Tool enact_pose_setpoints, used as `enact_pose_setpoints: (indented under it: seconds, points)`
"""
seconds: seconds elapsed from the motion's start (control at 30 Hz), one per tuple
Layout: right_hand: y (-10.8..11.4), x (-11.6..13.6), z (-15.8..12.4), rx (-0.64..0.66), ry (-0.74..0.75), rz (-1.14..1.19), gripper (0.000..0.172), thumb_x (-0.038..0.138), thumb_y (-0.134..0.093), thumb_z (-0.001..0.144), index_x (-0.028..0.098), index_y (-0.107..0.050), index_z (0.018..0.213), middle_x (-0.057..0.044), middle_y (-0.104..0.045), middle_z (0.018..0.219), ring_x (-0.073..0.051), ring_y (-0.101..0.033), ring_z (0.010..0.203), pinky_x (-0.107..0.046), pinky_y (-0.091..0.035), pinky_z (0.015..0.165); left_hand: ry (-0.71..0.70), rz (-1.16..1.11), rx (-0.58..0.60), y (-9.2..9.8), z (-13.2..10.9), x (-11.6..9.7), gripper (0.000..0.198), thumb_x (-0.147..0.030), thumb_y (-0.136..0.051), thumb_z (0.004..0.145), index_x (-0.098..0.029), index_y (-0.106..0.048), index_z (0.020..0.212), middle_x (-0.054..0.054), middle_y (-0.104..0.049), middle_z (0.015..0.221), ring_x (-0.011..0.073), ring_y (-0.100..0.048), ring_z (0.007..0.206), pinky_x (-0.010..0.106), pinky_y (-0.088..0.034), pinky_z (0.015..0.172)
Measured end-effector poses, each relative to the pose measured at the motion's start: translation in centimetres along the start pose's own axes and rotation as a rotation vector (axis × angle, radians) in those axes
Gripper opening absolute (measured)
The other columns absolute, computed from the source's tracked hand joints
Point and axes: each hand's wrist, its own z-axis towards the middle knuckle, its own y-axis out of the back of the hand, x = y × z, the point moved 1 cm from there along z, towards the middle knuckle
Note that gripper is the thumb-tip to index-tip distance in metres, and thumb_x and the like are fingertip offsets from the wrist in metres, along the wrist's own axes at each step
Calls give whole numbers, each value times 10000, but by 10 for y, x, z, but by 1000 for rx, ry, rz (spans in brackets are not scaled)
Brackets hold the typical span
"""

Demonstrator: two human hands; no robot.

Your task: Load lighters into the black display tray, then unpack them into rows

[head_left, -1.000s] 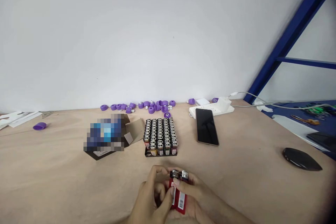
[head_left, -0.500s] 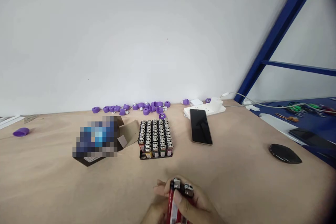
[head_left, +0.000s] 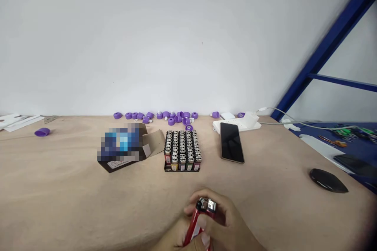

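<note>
Two red lighters (head_left: pixel 203 213) with metal tops are held upright near the bottom edge. My right hand (head_left: pixel 232 225) is wrapped round them from the right, thumb across the front. Only a sliver of my left hand (head_left: pixel 172 243) shows at the frame's bottom, against the lighters' lower end; its fingers are cut off. Farther back on the tan table (head_left: pixel 59 188), a black tray (head_left: pixel 182 152) stands packed with several upright lighters.
An open dark box (head_left: pixel 129 150) lies left of the tray and a black phone (head_left: pixel 231 147) right of it. Purple caps (head_left: pixel 159 116) line the wall, near a white power strip (head_left: pixel 237 124). A black oval object (head_left: pixel 328 180) sits far right beside a blue bench (head_left: pixel 347 141).
The hands with the lighters have sunk toward the bottom edge, so the left hand is now mostly out of frame. The view swung left, then back right.
</note>
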Motion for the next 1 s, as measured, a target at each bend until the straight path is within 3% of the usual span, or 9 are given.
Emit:
enact_pose_setpoints:
  seconds: [0.17,0.27,0.37,0.53,0.73,0.87,1.0]
  points:
    - [-5,9,1,-30,-14,-66,395,583,-618,884,189,-596,894,-51,-688,817,-207,-641,766,-292,-481,676,66,-60,-44,-1,8,11,727,-876,-567,704,-151,-576,757,-8,-512,616,84,-430,515,205,-305,489]
    - [1,14,4,-116,36,-119,418,600,-554,919,187,-598,869,0,-592,724,-159,-554,669,-268,-435,628,118,-73,-76,0,10,17,787,-926,-529,660,-145,-601,720,-27,-494,530,73,-394,428,195,-284,422]
    - [7,13,4,-180,68,-109,423,605,-495,949,194,-596,937,2,-592,743,-160,-539,688,-269,-420,643,156,-65,-76,1,9,17,788,-918,-541,660,-133,-607,670,-21,-503,483,59,-371,371,186,-242,373]
    - [5,7,0,-73,104,-252,313,508,-610,919,196,-600,937,11,-595,771,-150,-532,697,-254,-402,634,161,-65,-92,0,9,17,799,-929,-559,625,-132,-599,684,-22,-506,488,69,-433,394,177,-292,382]
    - [3,19,2,-135,145,-287,400,530,-458,981,182,-578,824,13,-535,720,-140,-476,668,-258,-383,620,163,-62,-65,1,8,15,808,-939,-531,632,-136,-594,698,-18,-511,492,68,-404,375,190,-281,381]
    - [-2,26,4,-52,161,-415,318,464,-585,908,188,-555,752,38,-492,649,-121,-436,606,-245,-342,567,144,-44,-20,2,5,12,746,-860,-592,700,-116,-626,714,23,-568,558,84,-468,455,200,-318,439]
    - [0,30,5,42,160,-420,351,464,-490,975,188,-577,777,26,-541,681,-123,-484,633,-240,-376,604,167,-41,-41,1,5,12,788,-901,-558,672,-116,-626,684,16,-540,524,88,-455,421,207,-317,426]
